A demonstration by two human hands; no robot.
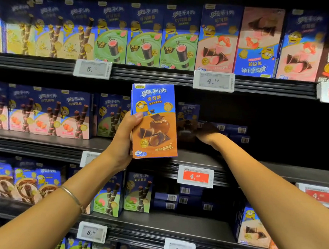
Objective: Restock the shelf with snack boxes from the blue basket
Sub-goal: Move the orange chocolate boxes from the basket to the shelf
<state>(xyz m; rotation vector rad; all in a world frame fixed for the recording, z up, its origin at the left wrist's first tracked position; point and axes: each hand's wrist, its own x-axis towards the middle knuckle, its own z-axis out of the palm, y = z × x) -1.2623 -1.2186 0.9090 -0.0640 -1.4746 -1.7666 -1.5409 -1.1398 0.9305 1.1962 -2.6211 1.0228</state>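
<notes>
- Step in hand: placing phase of the restock; the blue basket is not in view
- left hand (124, 139) grips the snack box (155, 127) upright, thumb across the front, fingers wrapped behind
- a 2nd box edge seems to show behind it on the left side, so maybe 2 held together, not sure
- snack box is in the air in front of the middle shelf (253, 168), not on it yet, printed front facing the camera
- right hand (207, 131) reaches deep into the dark gap on the middle shelf, just beside a standing box (188, 116) with the same brown print
- that hand is shadowed and blurred, so cannot tell if it grips, pushes or lies flat
- flat-lying boxes (236, 132) with barcode ends out are stacked at the back, just right of that hand
- the gap around the standing box looks like the target slot; an orange price tag (195, 176) hangs on the shelf edge below
- Judgement: right hand is probably straightening stock or making room, left hand ready to feed
- Next move calls for: carry the snack box right and in under the upper shelf lip, upright, front out, set it by the standing box, then let go
- Risk: tipping the standing box, or a 2nd box slipping from the 1-hand grip
</notes>
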